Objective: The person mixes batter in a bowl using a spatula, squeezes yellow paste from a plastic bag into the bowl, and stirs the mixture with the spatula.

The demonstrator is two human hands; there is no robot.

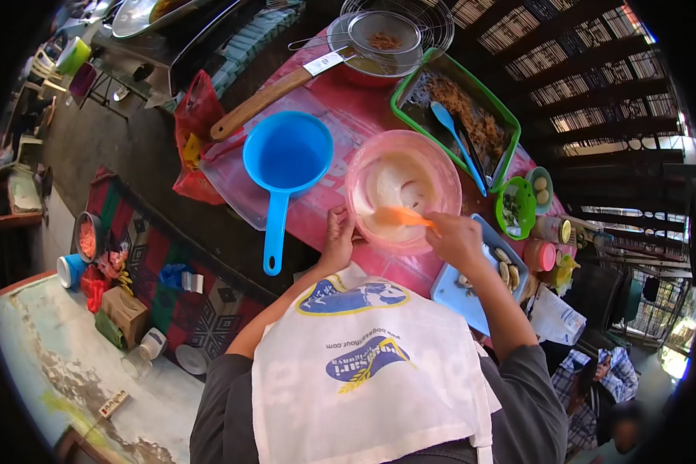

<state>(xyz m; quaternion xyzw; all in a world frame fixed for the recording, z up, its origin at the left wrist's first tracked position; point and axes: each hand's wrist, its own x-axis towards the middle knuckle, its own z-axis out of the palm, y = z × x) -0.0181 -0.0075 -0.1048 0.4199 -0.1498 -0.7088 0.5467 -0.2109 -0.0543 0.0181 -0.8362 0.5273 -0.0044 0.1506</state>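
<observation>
A pink translucent bowl (pixel 353 166) with pale, creamy batter (pixel 390 182) stands on the table in front of me. My left hand (pixel 338 234) steadies its near left side, fingers bent against the wall. In my right hand (pixel 455 240) is the handle of an orange spatula (pixel 400 216), whose blade lies over the batter at the near side of the bowl. Left of the bowl rests a blue dipper (pixel 288 151), its handle toward me. By my right forearm is a light-blue tray (pixel 464 290) holding several pale, roundish pieces.
A green-rimmed tray (pixel 410 108) holds brown shredded filling and a blue spatula (pixel 456 143). Behind are a strainer (pixel 383 35) and a wooden-handled tool (pixel 274 94). A green bowl (pixel 516 209) and jars (pixel 540 254) stand right; a red plastic bag (pixel 197 127) is left.
</observation>
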